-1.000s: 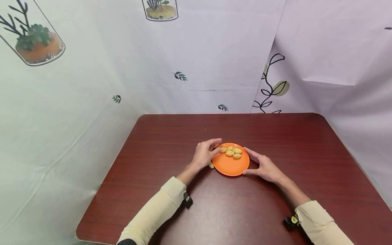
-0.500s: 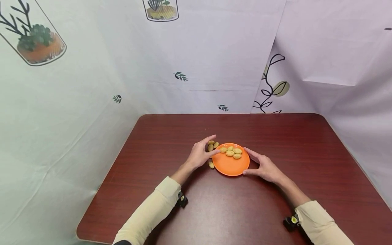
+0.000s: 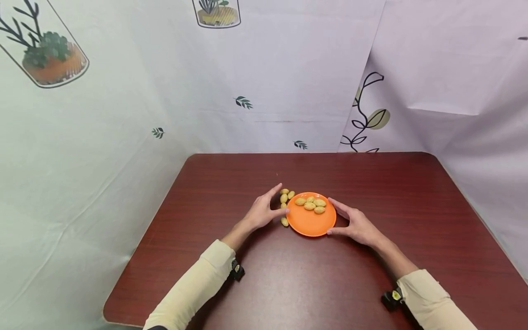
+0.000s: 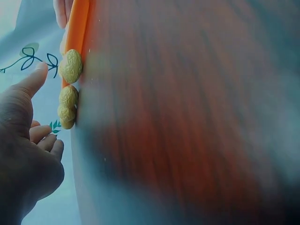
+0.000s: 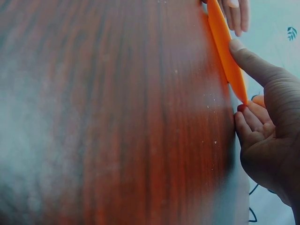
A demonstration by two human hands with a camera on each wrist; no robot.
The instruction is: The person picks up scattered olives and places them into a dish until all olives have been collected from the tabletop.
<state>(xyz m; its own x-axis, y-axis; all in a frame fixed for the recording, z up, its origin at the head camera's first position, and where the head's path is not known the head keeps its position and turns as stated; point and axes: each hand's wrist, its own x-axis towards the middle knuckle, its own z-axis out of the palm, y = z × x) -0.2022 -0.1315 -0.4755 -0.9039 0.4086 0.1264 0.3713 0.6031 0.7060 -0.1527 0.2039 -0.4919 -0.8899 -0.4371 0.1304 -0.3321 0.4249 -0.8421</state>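
Observation:
An orange plate [image 3: 311, 226] lies on the table, with several peanuts in shells [image 3: 310, 206] grouped on its far half. Along its left rim more peanuts [image 3: 283, 198] lie on the wood; the left wrist view shows one peanut [image 4: 71, 66] close up beside the plate. My left hand [image 3: 260, 212] is spread beside these loose peanuts, thumb tip by the plate's left rim and nothing in its grasp. On the opposite side my right hand [image 3: 358, 225] holds the plate's edge between thumb and fingers. The right wrist view shows its thumb [image 5: 251, 61] against the orange rim.
The dark red wooden table [image 3: 297, 293] has rounded corners. A pale patterned cloth [image 3: 268, 68] hangs behind it and at the sides. Small black devices are strapped at both wrists, the left one [image 3: 237, 270] and the right one [image 3: 391, 300].
My left hand has drawn back left from over the plate's left edge, uncovering the loose peanuts there. The right hand and the plate have stayed in place.

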